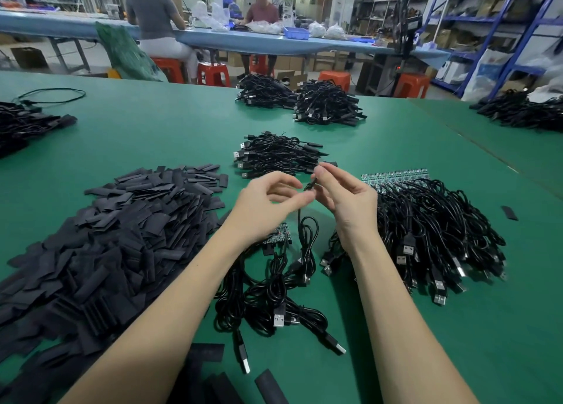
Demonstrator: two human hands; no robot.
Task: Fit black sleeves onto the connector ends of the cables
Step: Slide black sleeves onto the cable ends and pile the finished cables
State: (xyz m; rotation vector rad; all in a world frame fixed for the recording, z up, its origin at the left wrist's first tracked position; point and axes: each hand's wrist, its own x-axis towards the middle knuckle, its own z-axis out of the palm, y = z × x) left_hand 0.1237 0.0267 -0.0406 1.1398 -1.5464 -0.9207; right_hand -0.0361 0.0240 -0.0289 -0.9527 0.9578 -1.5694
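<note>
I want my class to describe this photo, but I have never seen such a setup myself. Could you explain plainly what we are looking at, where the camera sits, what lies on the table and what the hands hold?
There is no machine here: a person works with bare hands, and one camera worn on the head looks forward and down. The left hand and right hand meet above a green table and pinch a small black piece between them, with a thin cable hanging below; whether it is a sleeve or the cable's end is unclear. To the left lies a heap of flat black sleeves. To the right lies a bundle of USB cables, joined to a green circuit board strip. More cable bundles lie farther back.
</note>
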